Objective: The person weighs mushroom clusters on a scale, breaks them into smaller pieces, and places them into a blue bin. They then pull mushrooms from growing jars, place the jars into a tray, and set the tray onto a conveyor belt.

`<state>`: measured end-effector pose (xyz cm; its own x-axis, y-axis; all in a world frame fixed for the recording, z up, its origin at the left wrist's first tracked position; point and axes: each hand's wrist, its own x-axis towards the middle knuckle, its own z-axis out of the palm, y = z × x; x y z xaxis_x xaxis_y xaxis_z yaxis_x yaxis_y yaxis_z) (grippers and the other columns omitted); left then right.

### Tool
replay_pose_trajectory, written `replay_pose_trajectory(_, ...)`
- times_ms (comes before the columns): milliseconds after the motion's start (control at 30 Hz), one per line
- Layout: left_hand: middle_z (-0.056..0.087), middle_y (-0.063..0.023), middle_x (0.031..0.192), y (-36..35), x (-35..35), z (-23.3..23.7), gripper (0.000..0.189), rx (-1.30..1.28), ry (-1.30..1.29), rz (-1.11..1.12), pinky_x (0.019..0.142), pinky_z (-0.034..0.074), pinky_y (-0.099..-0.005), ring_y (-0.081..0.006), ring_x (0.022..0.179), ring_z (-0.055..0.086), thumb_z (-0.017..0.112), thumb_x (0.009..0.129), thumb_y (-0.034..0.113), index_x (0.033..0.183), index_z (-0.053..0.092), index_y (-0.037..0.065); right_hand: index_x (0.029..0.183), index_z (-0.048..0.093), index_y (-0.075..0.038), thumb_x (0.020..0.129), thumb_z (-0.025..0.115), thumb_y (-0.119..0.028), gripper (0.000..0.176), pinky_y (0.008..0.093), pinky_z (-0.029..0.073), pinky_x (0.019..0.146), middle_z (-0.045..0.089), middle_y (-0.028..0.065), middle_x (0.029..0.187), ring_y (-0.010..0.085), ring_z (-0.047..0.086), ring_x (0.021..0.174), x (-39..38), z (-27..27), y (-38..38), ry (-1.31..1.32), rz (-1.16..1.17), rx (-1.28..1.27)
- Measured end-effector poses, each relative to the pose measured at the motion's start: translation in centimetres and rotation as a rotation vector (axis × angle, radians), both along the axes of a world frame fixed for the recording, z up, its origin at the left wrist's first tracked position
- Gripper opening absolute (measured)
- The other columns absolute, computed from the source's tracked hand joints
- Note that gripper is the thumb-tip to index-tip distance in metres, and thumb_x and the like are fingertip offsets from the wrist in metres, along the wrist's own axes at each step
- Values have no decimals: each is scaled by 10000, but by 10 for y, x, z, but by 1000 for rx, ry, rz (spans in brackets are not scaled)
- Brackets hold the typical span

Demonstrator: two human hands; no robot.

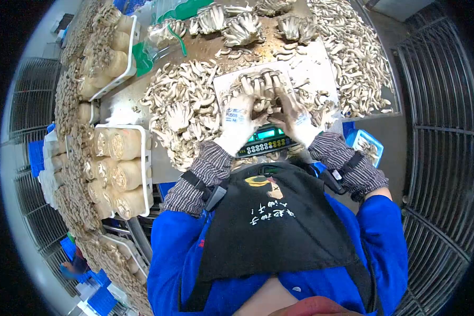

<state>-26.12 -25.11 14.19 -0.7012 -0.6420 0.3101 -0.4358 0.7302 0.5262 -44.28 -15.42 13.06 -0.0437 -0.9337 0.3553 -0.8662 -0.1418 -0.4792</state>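
Note:
White gloves cover both my hands, with striped sleeves behind them. My left hand (239, 124) curls around the left side of a bunch of mushrooms (266, 83), thin-stemmed and grey-capped. On the bunch's right side, my right hand (298, 122) curls in with bent fingers. The bunch is over the white plate (224, 84) of a digital scale; whether it rests there fully is hidden by my hands. Below my hands, the scale's green-lit display and keypad (268, 146) face me. Loose mushrooms (187, 95) lie in a heap left of the scale.
Mushroom clumps (243, 29) sit at the back of the table, near a green-edged clear bag (166, 39). Another mushroom heap (353, 58) covers the right side. White crates of bottles (122, 171) stand left, beside a long mushroom row. A blue basket (367, 147) is lower right.

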Motion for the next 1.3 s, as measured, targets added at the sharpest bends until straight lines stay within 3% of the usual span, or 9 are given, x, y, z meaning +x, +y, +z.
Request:
replay_pose_trajectory(300, 612, -161, 872, -2, -9, -15, 344, 1, -5, 155, 745, 495, -428, -347, 838, 607, 735, 777, 284, 984, 629, 30, 1320, 463, -18, 829, 701, -41, 547, 361, 523, 879, 634, 192, 1120, 303, 647, 1026, -5, -19, -23, -231, 79, 157)
replay_pose_trajectory(367, 641, -150, 932, -5, -4, -16, 343, 75, -46, 147, 747, 505, -424, -325, 879, 631, 716, 801, 322, 991, 638, 47, 1294, 495, 2, 849, 704, -141, 512, 388, 513, 910, 616, 225, 1197, 349, 631, 1077, -5, -32, -29, -592, 119, 269)
replay_pose_trajectory(500, 643, -174, 921, 1, 0, -17, 323, 138, 90, 157, 759, 508, -419, -348, 862, 632, 715, 814, 262, 1026, 662, 25, 1249, 534, 13, 899, 672, -188, 426, 355, 501, 900, 635, 206, 1165, 296, 641, 1045, 2, -17, -28, -716, 11, 258)
replay_pose_trajectory(767, 673, -180, 1060, 9, 8, -1, 412, 770, 317, 293, 846, 495, -339, -235, 948, 628, 678, 876, 219, 1163, 602, -67, 1218, 552, 36, 952, 603, -182, 348, 336, 506, 857, 668, 185, 1060, 259, 644, 974, 22, -34, -13, -809, -203, 94)
replay_pose_trajectory(833, 671, -183, 1101, 10, 10, 0, 513, 805, 314, 305, 893, 485, -322, -211, 993, 614, 678, 889, 239, 1245, 551, -108, 1219, 556, 21, 976, 577, -175, 313, 304, 535, 768, 680, 134, 1026, 213, 664, 887, 27, -21, -11, -1396, -256, 271)
replay_pose_trajectory(967, 683, -162, 1044, 2, 13, -18, 425, 774, 378, 258, 853, 496, -318, -206, 936, 628, 657, 896, 198, 1205, 586, -85, 1182, 549, -25, 1000, 554, -182, 240, 246, 503, 636, 666, 84, 939, 164, 658, 821, 29, -17, -10, -1752, -223, 202)
replay_pose_trajectory(1167, 688, -146, 1020, -19, 26, -25, 362, 907, 375, 93, 801, 528, -319, -236, 878, 670, 600, 937, 198, 1187, 592, -64, 1044, 605, -63, 1029, 498, -297, 257, 209, 429, 551, 648, 62, 875, 129, 596, 694, 1, -115, -20, -1507, -209, 85)
replay_pose_trajectory(1233, 683, -118, 990, -21, 25, -2, 326, 1183, 537, 68, 743, 555, -306, -221, 839, 688, 575, 953, 183, 1193, 579, -38, 1047, 603, -58, 1027, 499, -328, 290, 207, 437, 546, 640, 58, 867, 125, 602, 665, 0, -89, -20, -979, -125, 22)
replay_pose_trajectory(1300, 677, -92, 981, -20, 28, 15, 309, 1286, 556, 114, 696, 572, -294, -195, 813, 694, 560, 962, 176, 1204, 566, -16, 1060, 598, -53, 1027, 496, -341, 307, 209, 443, 544, 638, 52, 859, 122, 603, 650, 13, -37, -14, -1217, -199, 127)
